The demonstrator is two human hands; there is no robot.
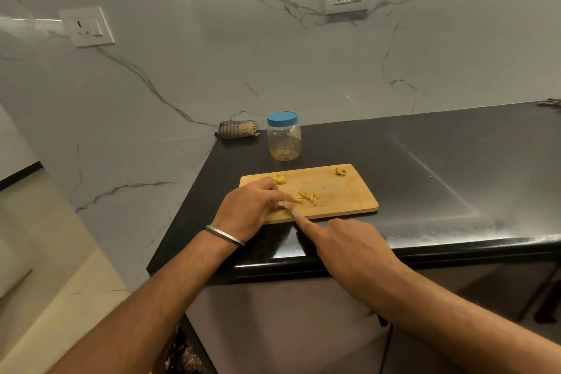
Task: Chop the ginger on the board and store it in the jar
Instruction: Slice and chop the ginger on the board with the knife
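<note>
A wooden chopping board (340, 194) lies on the black counter. Cut ginger strips (309, 196) sit near its middle, ginger slices (280, 179) at its back left, and a small ginger piece (340, 171) at the back right. My left hand (252, 206) rests on the board's left part, its fingertips pinching ginger beside the knife blade (290, 209). My right hand (343, 240) grips the knife's handle, which it hides, with the index finger stretched along the blade's back. A clear plastic jar (284, 143) with a blue lid on stands behind the board.
A rolled checked cloth (238, 129) lies against the marble wall at the counter's back left corner. The counter's left edge (182, 215) runs close to the board. Bare black counter (440, 161) spreads to the right. Another cloth (551, 103) peeks in far right.
</note>
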